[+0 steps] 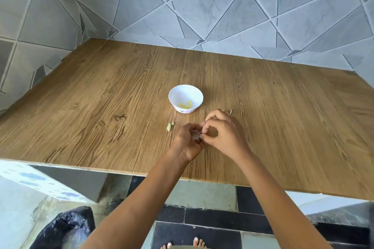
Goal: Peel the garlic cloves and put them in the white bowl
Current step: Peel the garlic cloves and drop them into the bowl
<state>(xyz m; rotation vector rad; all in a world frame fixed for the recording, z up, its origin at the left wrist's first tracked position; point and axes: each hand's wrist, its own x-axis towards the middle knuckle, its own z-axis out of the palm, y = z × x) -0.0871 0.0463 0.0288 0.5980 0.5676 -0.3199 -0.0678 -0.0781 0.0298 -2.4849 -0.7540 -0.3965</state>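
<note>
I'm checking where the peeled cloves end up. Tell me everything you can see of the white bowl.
The white bowl is small and round, with a scalloped rim and a pink floral band near its base; it looks smooth, perhaps plastic. It stands upright on the wooden table, beyond the left hand and the right hand, neither touching it. A few pale yellow peeled garlic cloves lie in its bottom.

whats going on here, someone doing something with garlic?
A person is peeling a garlic clove over the wooden table: the left hand holds it while the right hand's fingers pinch its skin. The white bowl just beyond the hands holds a few peeled cloves. Two small pieces lie left of the hands.
</note>
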